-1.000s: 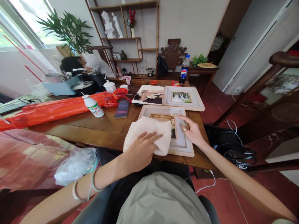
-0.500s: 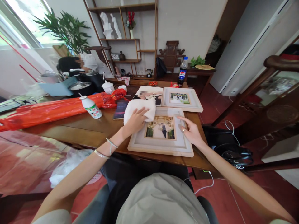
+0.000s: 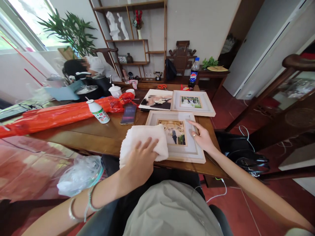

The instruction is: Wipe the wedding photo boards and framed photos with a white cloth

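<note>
A white-framed photo (image 3: 183,149) lies flat on the near edge of the wooden table (image 3: 98,134). My left hand (image 3: 140,160) presses a folded white cloth (image 3: 137,137) onto the frame's near left corner, fingers spread flat over the cloth. My right hand (image 3: 201,139) rests on the frame's right border, fingers stretched out, a ring on one finger. The cloth hides the left part of the picture.
A second white frame (image 3: 193,103) and an unframed photo print (image 3: 157,100) lie farther back. A phone (image 3: 128,114), a small white bottle (image 3: 98,111), a long red plastic bag (image 3: 54,116) and a cola bottle (image 3: 194,73) are on the table. A person sits at far left.
My left hand dragged the cloth from the frame's far left corner down to its near left corner. The right hand stayed on the right border.
</note>
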`<act>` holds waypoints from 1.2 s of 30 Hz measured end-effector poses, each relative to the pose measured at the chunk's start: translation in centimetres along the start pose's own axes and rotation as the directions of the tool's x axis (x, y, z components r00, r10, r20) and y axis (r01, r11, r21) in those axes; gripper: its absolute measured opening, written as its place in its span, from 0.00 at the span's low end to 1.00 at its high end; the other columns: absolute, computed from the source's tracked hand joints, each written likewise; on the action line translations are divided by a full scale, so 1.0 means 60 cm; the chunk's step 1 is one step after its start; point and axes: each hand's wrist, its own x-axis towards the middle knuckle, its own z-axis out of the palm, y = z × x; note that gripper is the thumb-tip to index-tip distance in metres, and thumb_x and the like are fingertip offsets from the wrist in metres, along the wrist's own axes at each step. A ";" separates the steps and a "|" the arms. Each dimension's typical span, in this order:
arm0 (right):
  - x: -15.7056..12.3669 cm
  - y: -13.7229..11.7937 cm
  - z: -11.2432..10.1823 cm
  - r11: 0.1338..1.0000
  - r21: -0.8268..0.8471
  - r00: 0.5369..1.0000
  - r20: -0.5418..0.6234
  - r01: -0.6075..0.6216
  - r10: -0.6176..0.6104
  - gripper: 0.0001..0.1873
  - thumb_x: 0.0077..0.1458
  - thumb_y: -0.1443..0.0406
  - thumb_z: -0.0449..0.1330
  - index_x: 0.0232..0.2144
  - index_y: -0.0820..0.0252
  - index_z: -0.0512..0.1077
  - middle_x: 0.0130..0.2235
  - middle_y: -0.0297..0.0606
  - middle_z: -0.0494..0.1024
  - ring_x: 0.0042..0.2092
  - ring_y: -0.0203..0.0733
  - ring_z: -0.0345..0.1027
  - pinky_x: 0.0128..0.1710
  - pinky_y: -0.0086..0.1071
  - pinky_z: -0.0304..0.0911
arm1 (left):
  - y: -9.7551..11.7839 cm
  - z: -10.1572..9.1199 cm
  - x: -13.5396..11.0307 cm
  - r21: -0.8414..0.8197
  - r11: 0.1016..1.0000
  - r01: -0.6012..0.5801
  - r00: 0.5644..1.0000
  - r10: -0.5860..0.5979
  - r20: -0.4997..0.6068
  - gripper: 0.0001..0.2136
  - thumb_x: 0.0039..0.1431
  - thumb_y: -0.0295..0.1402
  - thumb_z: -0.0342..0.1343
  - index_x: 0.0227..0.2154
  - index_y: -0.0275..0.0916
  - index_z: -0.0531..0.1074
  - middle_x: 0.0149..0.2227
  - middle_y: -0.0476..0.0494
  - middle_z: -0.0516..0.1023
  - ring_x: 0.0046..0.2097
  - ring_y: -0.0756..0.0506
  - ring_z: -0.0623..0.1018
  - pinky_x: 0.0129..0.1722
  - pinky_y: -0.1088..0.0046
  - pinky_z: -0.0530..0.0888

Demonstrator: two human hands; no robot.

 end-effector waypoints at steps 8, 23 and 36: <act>-0.001 -0.001 0.001 1.000 -0.011 1.000 0.006 0.003 -0.003 0.23 0.54 0.66 0.55 0.53 0.56 0.69 0.58 0.43 0.70 0.60 0.46 0.61 0.63 0.46 0.51 | -0.065 0.047 0.120 0.003 0.992 0.125 0.958 -0.120 -0.261 0.16 0.58 0.25 0.46 0.46 0.37 0.75 0.66 0.40 0.56 0.66 0.35 0.57 0.60 0.50 0.62; -0.004 -0.002 0.005 1.000 -0.012 1.000 -0.008 0.015 -0.015 0.24 0.53 0.70 0.52 0.53 0.53 0.69 0.57 0.40 0.70 0.60 0.44 0.61 0.63 0.45 0.51 | -0.076 0.015 0.099 0.062 0.981 -0.181 0.983 0.182 -0.012 0.16 0.58 0.19 0.46 0.43 0.36 0.75 0.64 0.36 0.58 0.65 0.36 0.58 0.60 0.49 0.60; -0.003 0.002 0.006 0.999 -0.010 0.999 -0.011 0.031 -0.031 0.22 0.54 0.69 0.52 0.51 0.53 0.70 0.57 0.40 0.70 0.60 0.44 0.61 0.63 0.47 0.51 | -0.057 0.042 0.088 -0.030 0.987 -0.155 0.981 0.150 -0.126 0.13 0.59 0.24 0.49 0.43 0.37 0.75 0.66 0.39 0.53 0.66 0.38 0.55 0.64 0.52 0.56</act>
